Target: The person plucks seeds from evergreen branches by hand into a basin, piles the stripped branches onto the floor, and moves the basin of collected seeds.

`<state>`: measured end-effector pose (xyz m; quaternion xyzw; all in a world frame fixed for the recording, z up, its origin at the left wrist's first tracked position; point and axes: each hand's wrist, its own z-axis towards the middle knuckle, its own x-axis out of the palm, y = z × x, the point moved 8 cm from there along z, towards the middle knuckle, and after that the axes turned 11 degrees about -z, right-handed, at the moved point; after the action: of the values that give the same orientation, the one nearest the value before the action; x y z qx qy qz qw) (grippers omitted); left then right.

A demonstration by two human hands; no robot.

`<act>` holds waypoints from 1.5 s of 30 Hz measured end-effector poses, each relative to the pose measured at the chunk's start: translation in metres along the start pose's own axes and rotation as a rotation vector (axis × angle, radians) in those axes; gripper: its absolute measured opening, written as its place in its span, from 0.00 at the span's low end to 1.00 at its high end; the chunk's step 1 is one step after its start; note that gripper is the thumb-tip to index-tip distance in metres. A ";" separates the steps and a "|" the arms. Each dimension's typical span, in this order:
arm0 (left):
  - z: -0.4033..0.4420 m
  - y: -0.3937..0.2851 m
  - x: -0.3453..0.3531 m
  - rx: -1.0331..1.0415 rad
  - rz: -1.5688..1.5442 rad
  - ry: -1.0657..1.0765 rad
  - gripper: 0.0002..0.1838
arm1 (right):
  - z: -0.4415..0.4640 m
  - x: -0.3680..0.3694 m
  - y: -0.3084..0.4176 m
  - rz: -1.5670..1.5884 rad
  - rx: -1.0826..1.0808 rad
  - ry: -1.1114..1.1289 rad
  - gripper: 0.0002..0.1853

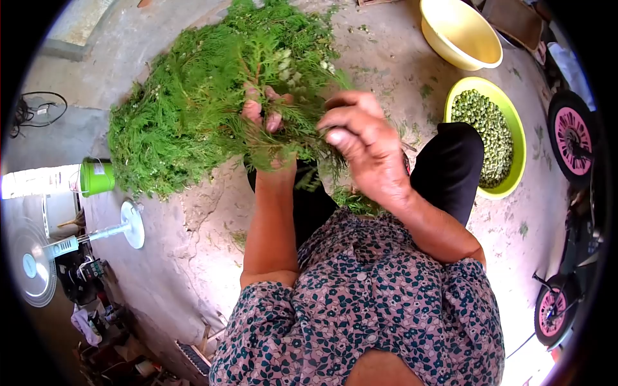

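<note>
I find the item under work, a feathery green conifer sprig [299, 116], raised in front of the person, at the near right edge of a broad green heap of cut foliage [174, 116] lying on the grey concrete floor [212, 219]. The left hand [265, 110] is clenched around the sprig, its fingertips showing through the fronds. The right hand [367, 145] is at the sprig's right fringe, thumb and fingers bent towards one another; I cannot tell whether a piece is pinched between them. Near the floor's right edge stands a round lime-yellow plastic basin [519, 148] holding small round green cones [483, 128], with a round pale-yellow plastic basin [454, 32] beyond it. For sound handling, in my judgement, the left grip should sit firmly on the woody stem, leaving the tips exposed. The right fingertips should pinch close to the stalk, one short pull at a time, since fine fronds may tear and mix in. I would turn the sprig between pulls, because foliage hides parts of it from view.
</note>
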<state>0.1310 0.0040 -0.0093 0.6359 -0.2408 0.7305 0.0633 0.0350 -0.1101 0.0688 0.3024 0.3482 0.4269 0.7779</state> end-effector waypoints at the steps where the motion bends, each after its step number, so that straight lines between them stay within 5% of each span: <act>1: 0.001 -0.009 -0.004 0.067 0.078 -0.036 0.16 | -0.001 -0.014 -0.004 -0.066 0.051 -0.046 0.07; 4: -0.013 -0.040 -0.016 0.353 0.408 -0.301 0.30 | -0.015 -0.069 -0.046 -0.034 0.362 -0.178 0.07; 6: -0.024 -0.045 0.008 0.456 0.530 -0.190 0.30 | -0.031 -0.129 -0.075 -0.275 0.505 -0.306 0.09; 8: -0.020 -0.068 -0.006 0.549 0.501 -0.385 0.27 | -0.048 -0.200 -0.100 -0.534 0.463 -0.471 0.10; 10: 0.017 -0.081 -0.038 0.137 0.025 0.380 0.21 | -0.052 -0.245 -0.099 -1.292 0.304 -0.357 0.15; 12: 0.004 -0.102 -0.048 0.645 0.267 -0.527 0.18 | -0.063 -0.264 -0.104 -1.228 0.449 -0.419 0.16; 16: 0.038 -0.101 -0.068 0.524 0.096 -0.483 0.19 | -0.057 -0.196 -0.106 -0.775 0.482 -0.386 0.14; 18: 0.029 -0.086 -0.009 0.586 0.445 -0.553 0.19 | -0.051 -0.160 -0.103 -0.700 0.510 -0.227 0.12; 24: 0.084 -0.144 -0.046 0.492 0.506 -0.467 0.17 | -0.050 -0.055 -0.181 -0.587 0.468 0.236 0.12; 30: 0.084 -0.199 -0.028 0.465 0.805 -0.561 0.17 | -0.148 -0.006 -0.292 -0.450 0.817 0.510 0.10; 32: 0.076 -0.178 -0.006 0.504 0.787 -0.643 0.18 | -0.212 0.014 -0.325 -0.305 1.098 0.665 0.11; 36: 0.073 -0.168 0.009 0.517 0.668 -0.631 0.19 | -0.280 0.049 -0.327 -0.290 1.186 0.983 0.11; 38: 0.049 -0.163 0.036 0.538 0.669 -0.621 0.16 | -0.285 0.068 -0.289 -0.240 1.033 1.044 0.13; 39: 0.052 -0.153 0.062 0.526 1.072 -0.314 0.15 | -0.295 0.074 -0.278 -0.165 1.195 1.046 0.16; 42: 0.066 -0.185 0.040 0.439 0.948 -0.481 0.20 | -0.284 0.094 -0.228 -0.677 0.439 1.154 0.16; 43: 0.066 -0.186 0.039 0.446 0.936 -0.493 0.20 | -0.284 0.094 -0.218 -0.667 0.438 1.158 0.16; 45: 0.055 -0.188 0.046 0.452 0.932 -0.510 0.20 | -0.320 0.099 -0.194 -0.782 0.247 1.753 0.18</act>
<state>0.2472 0.1352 0.0896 0.6164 -0.3411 0.5382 -0.4627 -0.0946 -0.0560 -0.2920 -0.1808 0.9233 0.1722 0.2917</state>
